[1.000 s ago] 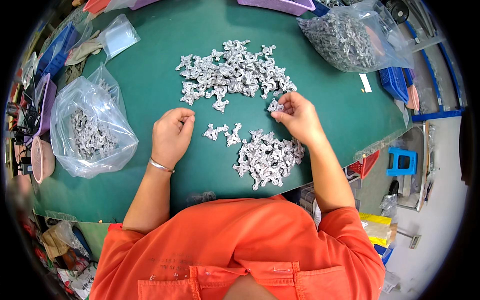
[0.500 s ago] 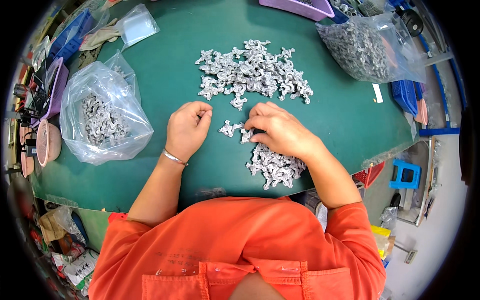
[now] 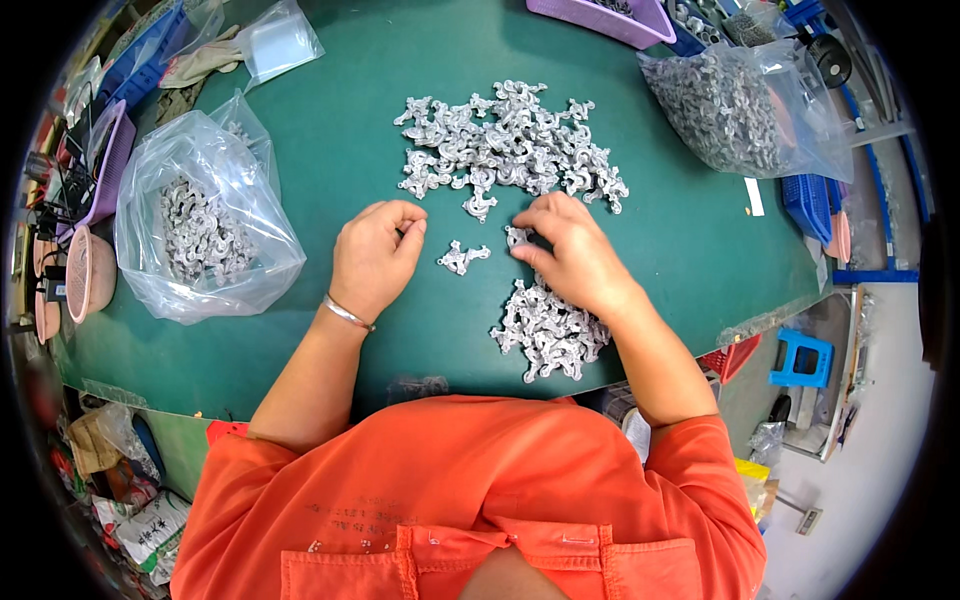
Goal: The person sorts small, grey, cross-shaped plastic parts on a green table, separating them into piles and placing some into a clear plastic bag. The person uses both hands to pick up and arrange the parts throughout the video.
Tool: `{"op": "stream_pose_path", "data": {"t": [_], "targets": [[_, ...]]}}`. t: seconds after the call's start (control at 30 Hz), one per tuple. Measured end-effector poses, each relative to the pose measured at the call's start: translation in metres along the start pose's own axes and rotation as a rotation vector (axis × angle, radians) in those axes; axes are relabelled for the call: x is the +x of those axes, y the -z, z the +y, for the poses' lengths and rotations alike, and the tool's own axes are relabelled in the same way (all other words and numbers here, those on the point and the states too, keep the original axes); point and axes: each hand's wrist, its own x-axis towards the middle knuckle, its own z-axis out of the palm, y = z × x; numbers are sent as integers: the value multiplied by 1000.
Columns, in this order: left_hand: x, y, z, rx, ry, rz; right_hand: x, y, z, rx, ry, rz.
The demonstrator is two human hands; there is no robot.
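Note:
Over the green table my right hand (image 3: 570, 250) pinches a small silver metal part (image 3: 516, 237) between thumb and fingers, partly hidden by them. Just below that hand lies a smaller pile of the same curved metal parts (image 3: 552, 335). One single metal part (image 3: 462, 257) rests on the table between my two hands. My left hand (image 3: 378, 250) is curled closed to the left of it, thumb against the fingers; anything inside is hidden. Beyond both hands spreads a larger pile of metal parts (image 3: 510, 140).
A clear plastic bag (image 3: 285, 262) with more metal parts stands at the left, and a fuller bag (image 3: 725, 115) at the far right. A purple basket (image 3: 655, 22) sits at the back. Pink and blue baskets line the green table (image 3: 330, 120) at both sides.
My right hand has moved slightly right and away from the single part, carrying a metal part in its fingers. The left hand stays almost where it was.

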Motion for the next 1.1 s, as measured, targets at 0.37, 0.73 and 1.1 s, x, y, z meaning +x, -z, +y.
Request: {"op": "stream_pose_path", "data": {"t": [0.37,0.73,1.1], "targets": [[0,1,4,27,-17,12,6,60,10,626,-134,-512],[0,0,4,3,23,10,39,-3,-7,-145,106,-211],[0,1,4,-1,-1,16,26,-2,-15,87,17,-174]]}}
